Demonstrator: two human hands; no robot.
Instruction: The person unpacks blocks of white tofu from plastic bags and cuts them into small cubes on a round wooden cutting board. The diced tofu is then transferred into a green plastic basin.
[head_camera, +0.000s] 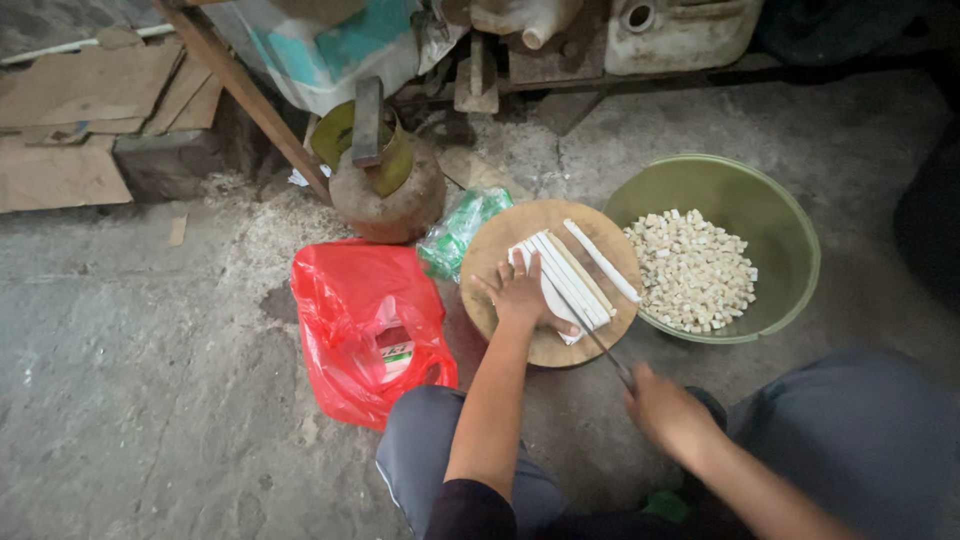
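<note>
White strips lie side by side on the round wooden board, and your left hand is flat on top of them, fingers spread, pressing the near ends down rather than gripping. One more strip sits a little apart from the bunch, angled toward the board's right edge. Your right hand is closed around the handle of a knife, and the thin blade runs up from your fist to the strips, its tip just beside your left thumb. The board rests on the concrete floor in front of your knees.

Touching the board's right side is a green bowl, with a heap of small pale cubes in its left half. To the left of the board, a red plastic bag lies crumpled on the floor with something white showing at its mouth, and a green-and-clear packet sits between the bag and the board's far edge. Behind that stands a rusty round gas canister, with sawdust scattered around it. Flattened cardboard is stacked far off at the upper left
</note>
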